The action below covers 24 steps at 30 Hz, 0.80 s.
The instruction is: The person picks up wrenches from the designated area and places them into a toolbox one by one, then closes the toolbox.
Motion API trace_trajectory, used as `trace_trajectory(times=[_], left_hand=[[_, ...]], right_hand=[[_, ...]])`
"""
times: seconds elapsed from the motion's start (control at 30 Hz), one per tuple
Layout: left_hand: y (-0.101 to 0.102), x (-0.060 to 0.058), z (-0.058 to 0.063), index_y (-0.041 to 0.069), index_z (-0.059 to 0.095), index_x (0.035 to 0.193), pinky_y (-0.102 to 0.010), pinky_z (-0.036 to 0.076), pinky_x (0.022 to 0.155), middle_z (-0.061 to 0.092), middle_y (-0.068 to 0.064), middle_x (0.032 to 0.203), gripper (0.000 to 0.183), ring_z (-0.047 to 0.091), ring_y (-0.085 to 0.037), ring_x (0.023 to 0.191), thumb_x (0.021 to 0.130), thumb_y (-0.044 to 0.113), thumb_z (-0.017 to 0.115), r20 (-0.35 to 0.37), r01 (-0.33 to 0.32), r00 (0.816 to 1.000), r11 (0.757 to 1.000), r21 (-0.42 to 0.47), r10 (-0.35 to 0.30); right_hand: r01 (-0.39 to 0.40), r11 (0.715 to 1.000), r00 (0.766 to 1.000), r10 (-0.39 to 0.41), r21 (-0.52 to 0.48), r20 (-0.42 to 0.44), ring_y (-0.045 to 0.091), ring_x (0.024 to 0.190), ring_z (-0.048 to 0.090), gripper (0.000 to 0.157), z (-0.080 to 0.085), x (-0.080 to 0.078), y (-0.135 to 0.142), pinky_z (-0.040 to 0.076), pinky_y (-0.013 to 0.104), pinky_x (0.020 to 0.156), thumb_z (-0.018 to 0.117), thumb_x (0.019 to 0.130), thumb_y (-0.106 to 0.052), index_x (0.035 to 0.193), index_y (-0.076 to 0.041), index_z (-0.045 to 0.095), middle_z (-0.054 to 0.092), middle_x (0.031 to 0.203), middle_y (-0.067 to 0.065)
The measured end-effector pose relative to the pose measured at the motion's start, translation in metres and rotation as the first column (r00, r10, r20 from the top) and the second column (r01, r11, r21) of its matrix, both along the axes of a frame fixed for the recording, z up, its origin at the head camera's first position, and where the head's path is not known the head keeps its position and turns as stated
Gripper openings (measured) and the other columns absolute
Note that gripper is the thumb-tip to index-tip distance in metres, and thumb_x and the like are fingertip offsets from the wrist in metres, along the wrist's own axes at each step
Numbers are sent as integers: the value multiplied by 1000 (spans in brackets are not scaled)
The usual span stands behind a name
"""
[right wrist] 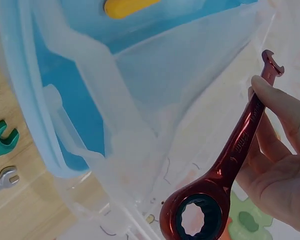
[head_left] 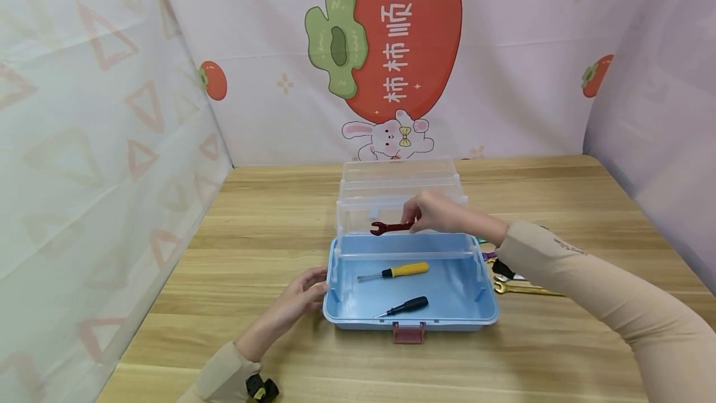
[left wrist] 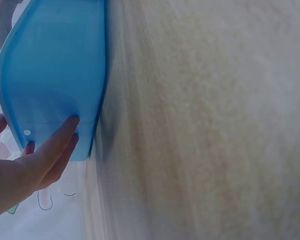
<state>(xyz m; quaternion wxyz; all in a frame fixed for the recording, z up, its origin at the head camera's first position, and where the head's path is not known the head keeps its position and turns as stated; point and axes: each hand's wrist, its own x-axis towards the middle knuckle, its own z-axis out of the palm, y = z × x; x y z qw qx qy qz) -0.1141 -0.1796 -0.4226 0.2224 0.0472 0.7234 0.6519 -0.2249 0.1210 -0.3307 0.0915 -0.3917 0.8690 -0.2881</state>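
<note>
My right hand (head_left: 439, 211) pinches a dark red ratcheting combination wrench (right wrist: 236, 145) between thumb and fingers, above the back part of a light blue toolbox (head_left: 411, 324). The wrench's open end points left in the head view; its ring end is hidden there by the hand but shows in the right wrist view. Against the toolbox's left end rests my left hand (head_left: 302, 297), its fingers (left wrist: 60, 142) extended along the outer wall and its thumb at the rim. Inside the box lie a yellow-handled screwdriver (head_left: 410, 269) and a black-handled screwdriver (head_left: 413, 305).
The toolbox's clear lid (head_left: 399, 188) stands open at the back, and a pink latch (head_left: 408, 333) hangs at the front. Right of the box are a gold wrench (head_left: 526, 289), a green wrench (right wrist: 2, 141) and a silver wrench (right wrist: 5, 180). Printed cloth walls enclose the wooden table.
</note>
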Motion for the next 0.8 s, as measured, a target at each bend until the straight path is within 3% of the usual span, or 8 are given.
trace_trajectory(times=[0.3,0.8], left_hand=[[0,0,-1,-5,27,132,-38,46,86,35,-25,132,55,46,-28,111,90,22,50,9,-6,1000,1000,6,6],[-1,0,0,-5,28,132,-38,45,86,35,-24,132,55,47,-28,111,90,23,50,10,-2,1000,1000,2,2]], right_hand=[[11,1000,998,-12,-19,-66,10,65,54,12,-11,2,-9,47,19,58,70,70,2,80,-5,67,64,76,2],[27,999,995,-24,22,-101,12,67,56,14,-24,2,-16,49,20,62,70,70,4,80,-6,67,66,78,2]])
